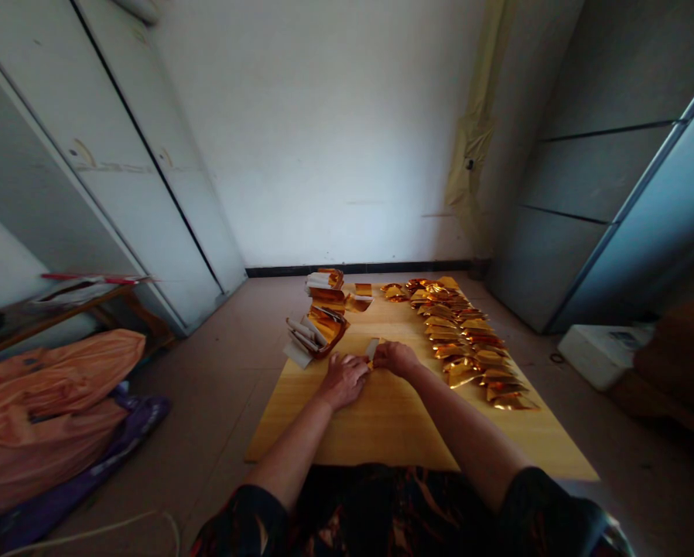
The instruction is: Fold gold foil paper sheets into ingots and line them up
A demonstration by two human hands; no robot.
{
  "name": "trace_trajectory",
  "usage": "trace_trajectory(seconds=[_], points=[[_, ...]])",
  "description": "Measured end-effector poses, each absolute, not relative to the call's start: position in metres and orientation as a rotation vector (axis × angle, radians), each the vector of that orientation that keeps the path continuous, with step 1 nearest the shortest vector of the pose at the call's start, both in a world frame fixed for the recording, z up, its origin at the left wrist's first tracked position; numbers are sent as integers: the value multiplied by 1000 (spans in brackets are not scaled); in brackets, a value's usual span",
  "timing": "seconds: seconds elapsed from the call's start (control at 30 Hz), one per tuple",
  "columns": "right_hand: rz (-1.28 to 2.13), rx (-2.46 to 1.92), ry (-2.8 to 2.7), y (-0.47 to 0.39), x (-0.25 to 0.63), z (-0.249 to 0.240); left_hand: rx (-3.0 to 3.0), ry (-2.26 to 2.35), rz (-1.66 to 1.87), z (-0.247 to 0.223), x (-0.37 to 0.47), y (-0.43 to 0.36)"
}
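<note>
Near the middle of the wooden table (405, 441), my left hand (347, 379) and my right hand (394, 358) meet at a small piece of gold-and-white paper (373, 350). The fingers of both hands are closed on it, and they cover most of it. Beyond my left hand lie fanned stacks of gold paper sheets (322, 329) with white backs. A few loose sheets (361, 297) rest beside them. Along the right side, folded shiny gold pieces (459, 333) stand in overlapping rows.
A white wall (335, 139) rises behind the table. Grey cabinets (149, 155) stand at the left. Orange cloth (50, 418) is heaped at lower left. On the right are a dark cabinet (584, 170) and a white box (599, 354) on the floor.
</note>
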State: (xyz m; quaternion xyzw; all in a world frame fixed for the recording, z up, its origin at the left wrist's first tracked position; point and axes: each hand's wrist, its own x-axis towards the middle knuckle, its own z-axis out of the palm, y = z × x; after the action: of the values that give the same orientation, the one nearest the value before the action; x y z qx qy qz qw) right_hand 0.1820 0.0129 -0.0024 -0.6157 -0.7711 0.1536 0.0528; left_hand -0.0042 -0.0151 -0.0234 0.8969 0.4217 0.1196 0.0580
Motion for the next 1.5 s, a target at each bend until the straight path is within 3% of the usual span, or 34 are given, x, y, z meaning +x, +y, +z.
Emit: trace_trajectory(seconds=[1.5], points=[[742,-1813,-2081,21,189,-11,2666,1325,410,-24,-1,-19]])
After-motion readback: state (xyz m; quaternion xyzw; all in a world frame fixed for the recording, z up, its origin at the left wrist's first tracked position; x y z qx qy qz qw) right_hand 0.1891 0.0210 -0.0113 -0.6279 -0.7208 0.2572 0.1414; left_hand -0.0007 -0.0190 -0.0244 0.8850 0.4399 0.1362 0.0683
